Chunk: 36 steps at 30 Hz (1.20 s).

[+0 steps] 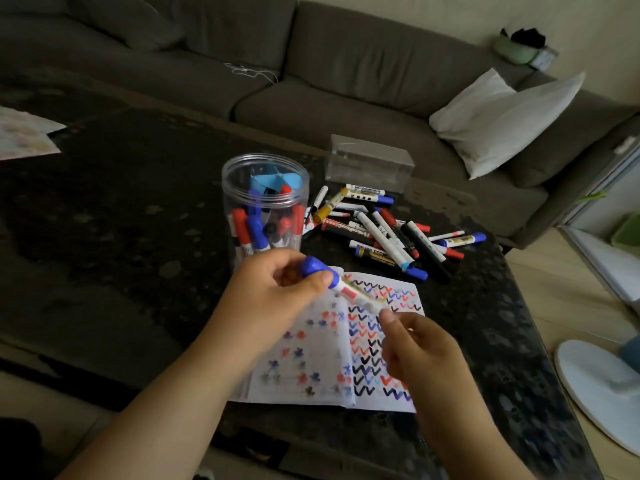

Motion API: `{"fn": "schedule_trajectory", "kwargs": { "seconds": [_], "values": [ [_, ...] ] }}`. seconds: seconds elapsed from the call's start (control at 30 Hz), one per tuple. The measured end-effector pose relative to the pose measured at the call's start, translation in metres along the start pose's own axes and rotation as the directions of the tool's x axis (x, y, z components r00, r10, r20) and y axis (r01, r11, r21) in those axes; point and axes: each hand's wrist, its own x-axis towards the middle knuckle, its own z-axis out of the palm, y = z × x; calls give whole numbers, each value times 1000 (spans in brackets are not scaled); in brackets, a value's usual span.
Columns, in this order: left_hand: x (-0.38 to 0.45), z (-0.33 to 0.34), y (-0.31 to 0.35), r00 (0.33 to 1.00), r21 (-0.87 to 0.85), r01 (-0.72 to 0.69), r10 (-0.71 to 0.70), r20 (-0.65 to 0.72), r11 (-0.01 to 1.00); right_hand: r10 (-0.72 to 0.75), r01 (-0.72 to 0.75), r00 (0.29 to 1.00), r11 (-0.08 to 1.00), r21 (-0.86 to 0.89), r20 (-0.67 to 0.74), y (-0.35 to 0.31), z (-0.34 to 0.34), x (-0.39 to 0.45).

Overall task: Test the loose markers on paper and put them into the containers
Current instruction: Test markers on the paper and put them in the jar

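**Blue marker in both hands, above the test page**

The dark table (138,209) carries everything, and I'll place it all from the open notebook (332,358) lying nearest me, its pages already covered in red, blue and black ticks and blots. Beyond the notebook and to its left stands the round clear jar (265,206), already part filled with red and blue markers standing on end. Beyond the notebook and to its right lies the loose pile of markers (388,230), still untested by the look of it, and past that pile sits a clear rectangular box (370,161).

My left hand (277,299) is curled around the blue cap (317,268), thumb and fingers pinching it, just above the notebook's far edge. My right hand (419,344) pinches the other end of the white marker barrel (356,294) over the right page. So the marker hangs between my hands, slanted, clear of the paper.

I judge it light and stiff, a smooth plastic tube that could slip if pinched loosely. The cap probably snaps tight, so the grip belongs on the cap with one hand and the barrel's middle with the other, pulling straight apart. Motion blur hides the tip end.
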Motion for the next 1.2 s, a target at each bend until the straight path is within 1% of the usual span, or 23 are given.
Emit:
{"fn": "schedule_trajectory", "kwargs": {
  "seconds": [0.03,0.07,0.1,0.13,0.17,0.2,0.27,0.33,0.4,0.5,0.53,0.6,0.67,0.77,0.83,0.93,1.0,1.03,1.1,1.17,1.2],
  "values": [
    [2,-4,0,999,-4,-16,15,-29,1000,-84,79,995,992,-103,-45,-3,-1,0],
    [3,-7,1,999,-5,-33,33,-43,999,-191,179,980,966,-186,-49,-9,-1,0],
    [3,-10,2,997,-1,-51,50,-51,999,-281,269,960,924,-270,-4,-17,2,1],
    [2,-12,3,996,2,-65,65,-54,998,-335,341,939,873,-350,79,-26,6,2],
    [2,-14,3,996,8,-74,74,-54,997,-356,395,919,824,-405,171,-35,12,5],
    [2,-15,4,996,22,-77,78,-48,997,-361,439,898,784,-438,252,-42,20,7],
    [2,-18,7,996,50,-82,84,-34,995,-396,526,846,729,-438,356,-52,36,11],
    [1,-21,9,995,30,-88,89,-43,996,-458,587,804,711,-387,380,-56,48,15],
    [1,-26,10,991,-3,-100,99,-89,995,-500,599,796,735,-319,342,-61,51,19],
    [5,-34,8,967,3,-119,117,-227,993,-548,582,807,802,-136,221,-84,45,25],
    [7,-36,7,959,11,-104,103,-265,995,-582,599,796,797,-78,166,-96,41,28],
    [11,-37,4,950,25,-65,69,-304,998,-665,668,743,744,-26,82,-119,36,34],
    [13,-37,2,949,57,-47,62,-310,997,-712,716,698,698,-31,77,-137,39,42],
    [14,-35,1,950,96,-57,84,-300,994,-704,711,702,701,-47,108,-145,55,58],
    [14,-34,1,957,110,-39,69,-282,993,-700,707,707,704,-70,96,-143,65,67],
    [13,-33,2,959,128,-19,54,-277,992,-730,730,683,683,-28,2,-143,71,72],
    [13,-34,2,959,137,-4,42,-281,991,-752,750,658,659,-53,-39,-143,72,76],
    [13,-34,2,959,137,6,33,-282,991,-756,752,654,652,-96,-23,-141,73,78],
    [13,-33,1,959,135,18,21,-282,991,-745,740,663,639,-210,72,-136,77,85],
    [13,-32,0,961,143,25,15,-276,989,-719,726,673,600,-336,171,-127,81,91],
    [14,-31,0,962,148,30,12,-273,989,-717,723,670,573,-386,190,-122,83,93]
  ]
}}
